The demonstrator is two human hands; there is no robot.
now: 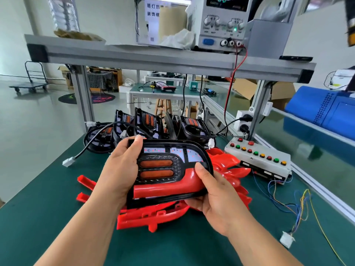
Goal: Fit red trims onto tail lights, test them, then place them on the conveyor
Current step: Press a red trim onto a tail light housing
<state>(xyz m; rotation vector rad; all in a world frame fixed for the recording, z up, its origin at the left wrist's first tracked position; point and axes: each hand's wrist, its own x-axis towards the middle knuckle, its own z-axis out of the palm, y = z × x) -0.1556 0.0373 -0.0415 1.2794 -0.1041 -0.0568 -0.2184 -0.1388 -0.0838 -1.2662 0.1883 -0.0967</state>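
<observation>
I hold a black tail light (163, 162) with two orange lenses above the green bench. A glossy red trim (172, 186) lies in its lower channel. My left hand (119, 169) grips the light's left end, thumb on the top edge. My right hand (217, 196) grips the right end, thumb pressing on the red trim's curved part. A black cable (99, 139) with a white plug (67, 162) trails from the light. More red trims (151, 215) lie piled under my hands. Several black tail lights (146, 121) stand behind.
A test box (259, 158) with coloured buttons sits at the right, with loose wires and a white connector (287, 239). The conveyor (311, 150) runs along the right side. A power supply (221, 22) stands on the aluminium shelf (134, 56) overhead.
</observation>
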